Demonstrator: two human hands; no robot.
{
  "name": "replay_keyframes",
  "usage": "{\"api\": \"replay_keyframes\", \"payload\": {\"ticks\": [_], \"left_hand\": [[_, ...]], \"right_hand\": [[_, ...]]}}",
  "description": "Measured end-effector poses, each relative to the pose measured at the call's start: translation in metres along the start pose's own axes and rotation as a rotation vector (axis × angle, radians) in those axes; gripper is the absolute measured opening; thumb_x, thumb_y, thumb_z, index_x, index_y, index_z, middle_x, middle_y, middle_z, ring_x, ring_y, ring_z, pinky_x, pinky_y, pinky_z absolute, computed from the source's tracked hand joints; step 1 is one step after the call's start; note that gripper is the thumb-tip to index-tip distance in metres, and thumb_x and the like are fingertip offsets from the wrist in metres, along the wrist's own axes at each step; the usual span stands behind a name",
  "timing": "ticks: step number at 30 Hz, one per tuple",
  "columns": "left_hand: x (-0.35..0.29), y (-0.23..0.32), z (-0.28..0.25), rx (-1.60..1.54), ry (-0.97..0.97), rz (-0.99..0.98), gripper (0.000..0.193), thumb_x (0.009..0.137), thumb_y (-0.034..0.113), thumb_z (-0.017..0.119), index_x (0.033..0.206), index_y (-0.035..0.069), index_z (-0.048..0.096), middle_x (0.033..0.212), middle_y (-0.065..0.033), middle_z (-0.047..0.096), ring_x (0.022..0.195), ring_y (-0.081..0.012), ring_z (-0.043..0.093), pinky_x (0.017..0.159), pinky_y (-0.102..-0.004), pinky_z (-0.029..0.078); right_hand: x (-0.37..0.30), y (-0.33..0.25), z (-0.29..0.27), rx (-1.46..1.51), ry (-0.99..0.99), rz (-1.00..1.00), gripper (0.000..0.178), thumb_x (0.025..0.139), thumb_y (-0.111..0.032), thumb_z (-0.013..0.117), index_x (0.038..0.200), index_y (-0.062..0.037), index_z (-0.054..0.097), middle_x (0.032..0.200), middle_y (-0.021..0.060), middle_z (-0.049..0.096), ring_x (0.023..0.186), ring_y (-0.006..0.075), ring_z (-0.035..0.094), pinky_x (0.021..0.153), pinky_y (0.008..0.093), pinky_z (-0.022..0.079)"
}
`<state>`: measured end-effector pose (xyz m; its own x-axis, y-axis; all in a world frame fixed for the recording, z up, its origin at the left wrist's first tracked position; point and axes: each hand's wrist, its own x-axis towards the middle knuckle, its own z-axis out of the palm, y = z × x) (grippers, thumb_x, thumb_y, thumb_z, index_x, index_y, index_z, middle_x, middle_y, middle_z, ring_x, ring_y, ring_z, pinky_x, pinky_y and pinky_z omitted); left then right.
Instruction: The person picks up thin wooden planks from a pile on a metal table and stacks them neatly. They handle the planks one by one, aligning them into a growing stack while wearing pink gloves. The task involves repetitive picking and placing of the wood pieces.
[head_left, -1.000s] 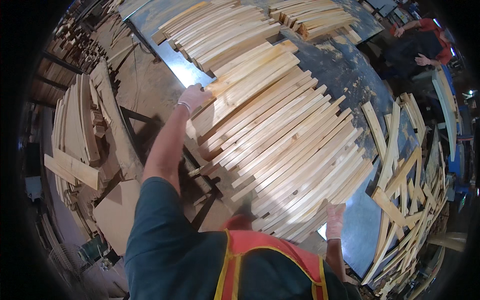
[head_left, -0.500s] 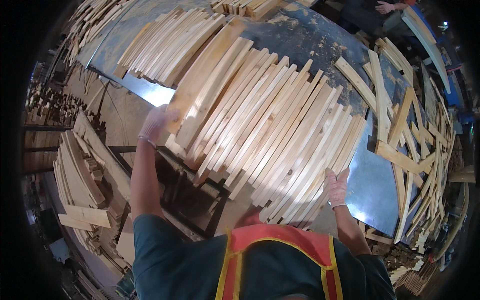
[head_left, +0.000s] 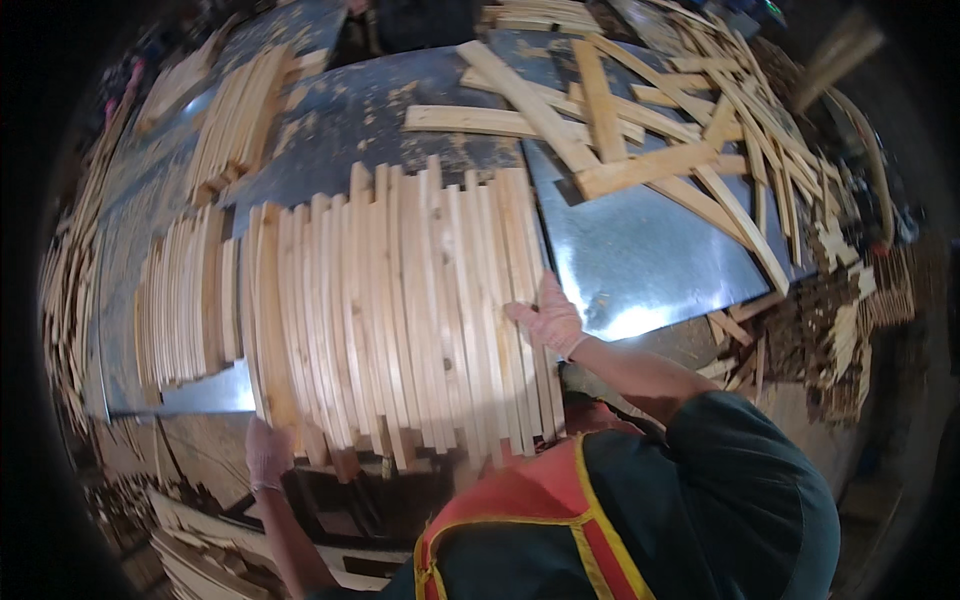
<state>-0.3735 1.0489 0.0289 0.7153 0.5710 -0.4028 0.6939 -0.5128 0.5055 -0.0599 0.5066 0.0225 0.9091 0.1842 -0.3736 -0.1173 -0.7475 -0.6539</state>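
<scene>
A row of pale wooden strips [head_left: 400,300] lies side by side on the metal table, their near ends sticking out past its edge. At the row's left end a wider plank [head_left: 275,330] stands on edge against the others. My left hand [head_left: 268,455], in a pale knit glove, is closed round the near end of that plank; its fingers are partly blurred. My right hand [head_left: 553,318], gloved too, rests against the row's right side with thumb and fingers spread. Its thumb lies over the outermost strips.
Left of the row stand another bundle of strips [head_left: 185,300] and a farther stack [head_left: 240,120]. Loose boards [head_left: 650,165] lie crisscrossed at the right on the shiny metal tabletop [head_left: 640,260]. More offcuts [head_left: 850,330] are piled beyond its right side.
My view has swung to the right, so the row now runs nearly straight away from me. My right hand has moved farther up along the row's right side. My left hand stays at the left plank's near end.
</scene>
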Motion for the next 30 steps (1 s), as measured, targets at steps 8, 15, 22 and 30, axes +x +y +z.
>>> {"api": "replay_keyframes", "payload": {"ticks": [8, 15, 22, 30], "left_hand": [[-0.046, 0.111, 0.02, 0.535, 0.268, -0.022, 0.049, 0.093, 0.039, 0.073, 0.127, 0.006, 0.06, 0.108, -0.0237, 0.07, 0.098, -0.044, 0.069, 0.08, -0.0557, 0.054], [-0.085, 0.205, 0.04, 0.687, 0.502, -0.012, 0.085, 0.093, 0.033, 0.079, 0.162, 0.003, 0.038, 0.152, -0.0267, 0.055, 0.137, -0.0417, 0.056, 0.113, -0.0474, 0.048], [-0.164, 0.393, 0.207, 0.193, 0.171, 0.26, 0.079, 0.086, 0.02, 0.085, 0.155, 0.004, 0.049, 0.155, -0.0208, 0.054, 0.143, -0.0381, 0.054, 0.119, -0.0462, 0.046], [-0.121, 0.558, 0.331, -0.378, -0.43, 0.197, 0.076, 0.09, 0.025, 0.081, 0.153, -0.001, 0.049, 0.13, -0.0188, 0.07, 0.116, -0.0269, 0.068, 0.101, -0.0363, 0.053]], "right_hand": [[-0.003, -0.001, -0.022, -0.078, -0.145, 0.001, 0.117, 0.088, -0.065, 0.073, 0.16, 0.011, 0.022, 0.153, 0.0365, 0.047, 0.144, 0.0468, 0.047, 0.12, 0.0455, 0.04], [0.14, 0.077, -0.109, 1.05, 0.283, 0.278, 0.062, 0.091, -0.037, 0.076, 0.131, 0.0004, 0.049, 0.1, 0.0122, 0.064, 0.084, 0.024, 0.06, 0.073, 0.0376, 0.052], [0.219, 0.144, -0.179, 1.4, 0.078, 0.203, 0.038, 0.099, -0.02, 0.073, 0.13, -0.0059, 0.055, 0.112, 0.0092, 0.07, 0.088, 0.0204, 0.068, 0.075, 0.0391, 0.06], [0.021, 0.187, -0.161, 0.933, -0.858, -0.122, 0.051, 0.095, -0.026, 0.08, 0.14, -0.007, 0.066, 0.129, 0.0064, 0.073, 0.119, 0.0205, 0.064, 0.106, 0.0401, 0.051]]}}
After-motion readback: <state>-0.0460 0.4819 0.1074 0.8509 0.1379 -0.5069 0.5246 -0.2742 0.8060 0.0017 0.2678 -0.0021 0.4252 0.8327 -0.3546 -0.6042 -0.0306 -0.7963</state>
